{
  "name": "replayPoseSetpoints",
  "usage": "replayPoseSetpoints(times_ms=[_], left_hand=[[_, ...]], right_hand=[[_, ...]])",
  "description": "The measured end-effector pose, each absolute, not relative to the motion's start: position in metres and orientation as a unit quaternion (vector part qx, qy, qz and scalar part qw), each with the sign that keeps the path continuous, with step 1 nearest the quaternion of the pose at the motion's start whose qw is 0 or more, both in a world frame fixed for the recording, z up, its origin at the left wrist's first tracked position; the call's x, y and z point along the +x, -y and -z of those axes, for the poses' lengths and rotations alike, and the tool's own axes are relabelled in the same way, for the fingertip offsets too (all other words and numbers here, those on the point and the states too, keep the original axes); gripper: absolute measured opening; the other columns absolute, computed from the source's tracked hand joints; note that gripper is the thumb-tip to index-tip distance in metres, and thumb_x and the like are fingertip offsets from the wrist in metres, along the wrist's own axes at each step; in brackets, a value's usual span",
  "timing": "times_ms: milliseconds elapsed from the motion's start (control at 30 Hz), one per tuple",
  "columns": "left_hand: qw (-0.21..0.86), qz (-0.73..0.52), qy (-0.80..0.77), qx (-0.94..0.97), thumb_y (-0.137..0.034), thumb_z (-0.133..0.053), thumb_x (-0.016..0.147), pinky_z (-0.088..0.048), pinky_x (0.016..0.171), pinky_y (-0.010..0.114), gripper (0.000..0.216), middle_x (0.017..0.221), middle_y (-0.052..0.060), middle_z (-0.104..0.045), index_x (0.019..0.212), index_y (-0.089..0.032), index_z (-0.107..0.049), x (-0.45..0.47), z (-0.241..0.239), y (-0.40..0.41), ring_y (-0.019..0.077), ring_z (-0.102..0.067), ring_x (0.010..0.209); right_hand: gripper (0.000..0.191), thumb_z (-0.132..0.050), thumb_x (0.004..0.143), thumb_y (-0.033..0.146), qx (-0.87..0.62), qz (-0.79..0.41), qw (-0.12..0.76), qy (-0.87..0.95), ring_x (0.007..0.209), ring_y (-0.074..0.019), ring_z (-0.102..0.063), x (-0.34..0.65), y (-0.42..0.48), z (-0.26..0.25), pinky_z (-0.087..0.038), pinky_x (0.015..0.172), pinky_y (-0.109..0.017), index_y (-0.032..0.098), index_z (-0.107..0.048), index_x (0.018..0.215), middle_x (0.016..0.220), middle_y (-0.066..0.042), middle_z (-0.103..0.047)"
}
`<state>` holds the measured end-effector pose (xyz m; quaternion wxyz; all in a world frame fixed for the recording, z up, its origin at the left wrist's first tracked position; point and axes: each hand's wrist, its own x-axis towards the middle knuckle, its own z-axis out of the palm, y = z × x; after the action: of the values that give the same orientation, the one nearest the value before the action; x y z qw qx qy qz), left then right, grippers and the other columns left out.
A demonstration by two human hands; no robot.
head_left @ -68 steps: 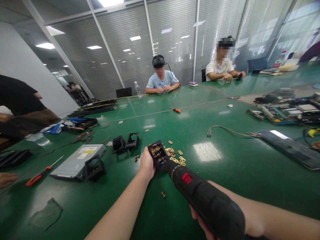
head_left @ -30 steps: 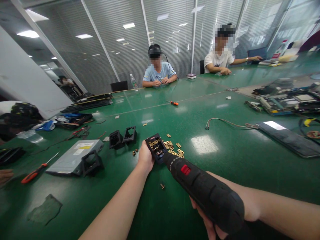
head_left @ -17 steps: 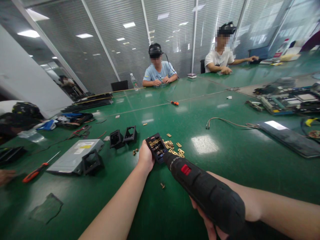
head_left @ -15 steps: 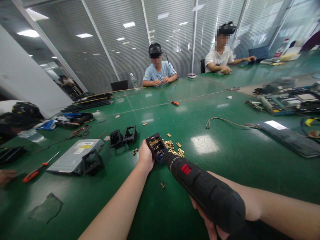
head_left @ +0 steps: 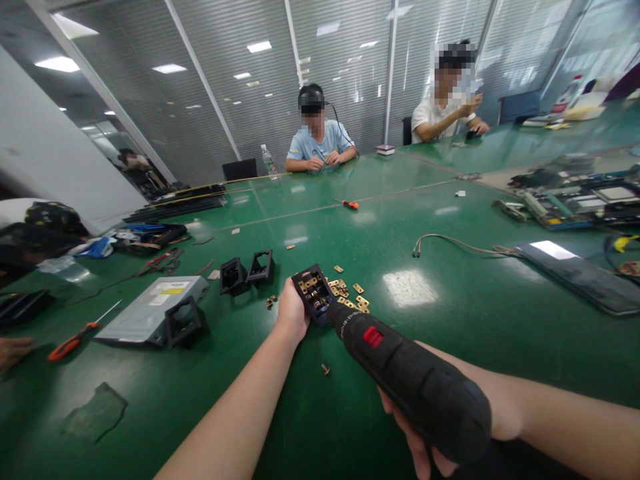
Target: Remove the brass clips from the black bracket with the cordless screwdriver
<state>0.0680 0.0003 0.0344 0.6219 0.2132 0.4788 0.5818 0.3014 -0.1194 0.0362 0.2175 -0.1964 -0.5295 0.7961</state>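
Observation:
My left hand (head_left: pixel 293 312) is closed round the left side of a black plastic housing (head_left: pixel 314 293), tilted up off the table, with brass plates and screws inside. In my right hand (head_left: pixel 407 427) is a black cordless drill (head_left: pixel 410 377) with a red switch; its nose meets the housing's lower right edge. The bit's tip is hidden. Beside the housing lies a loose heap of small brass plates (head_left: pixel 360 303). A single screw (head_left: pixel 326 369) rests on the table nearer to me, and a few small brass pieces (head_left: pixel 271 302) sit left of my left hand.
Black frames (head_left: pixel 260 268) stand to the left, one more leaning on a grey metal drive (head_left: pixel 150 310). An orange screwdriver (head_left: pixel 75 343) lies beyond it, near another person's hand (head_left: pixel 15 352). A dark flat panel (head_left: pixel 575 277) with a cable lies right. Two people sit across the table.
My hands, the housing and the drill have hardly moved. Across the table, the person on the right has raised one hand toward the head and drawn the other arm in.

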Motion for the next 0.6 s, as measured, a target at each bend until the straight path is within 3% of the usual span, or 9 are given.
replayPoseSetpoints(times_ms=[267, 400, 600], left_hand=[[0.619, -0.584, -0.479, 0.215, -0.036, -0.049, 0.087, -0.061, 0.072, 0.04, 0.03, 0.078, 0.009, -0.074, 0.096, -0.015, -0.069, 0.0678, -0.0325, -0.0022, 0.0259, -0.073, 0.072], [0.614, -0.593, -0.481, 0.203, -0.036, -0.05, 0.087, -0.061, 0.073, 0.039, 0.03, 0.078, 0.008, -0.074, 0.096, -0.015, -0.069, 0.0672, -0.0306, -0.0038, 0.0243, -0.073, 0.072], [0.613, -0.594, -0.481, 0.2, -0.036, -0.051, 0.087, -0.061, 0.074, 0.038, 0.028, 0.078, 0.007, -0.074, 0.096, -0.016, -0.069, 0.0669, -0.0298, -0.0044, 0.0232, -0.072, 0.071]], right_hand=[[0.068, -0.105, 0.04, 0.029, -0.201, -0.803, 0.228, 0.512, 0.061, -0.0134, -0.067, 0.3011, 0.1204, -0.0345, -0.043, 0.054, -0.019, 0.012, -0.063, 0.092, 0.068, 0.003, -0.069], [0.06, -0.102, 0.052, 0.03, -0.199, -0.809, 0.209, 0.511, 0.063, -0.014, -0.068, 0.302, 0.1193, -0.0343, -0.045, 0.056, -0.02, 0.012, -0.064, 0.095, 0.071, 0.001, -0.071], [0.064, -0.104, 0.045, 0.027, -0.191, -0.797, 0.22, 0.529, 0.062, -0.0145, -0.068, 0.3011, 0.1201, -0.0368, -0.045, 0.055, -0.021, 0.012, -0.064, 0.093, 0.069, 0.003, -0.07]])
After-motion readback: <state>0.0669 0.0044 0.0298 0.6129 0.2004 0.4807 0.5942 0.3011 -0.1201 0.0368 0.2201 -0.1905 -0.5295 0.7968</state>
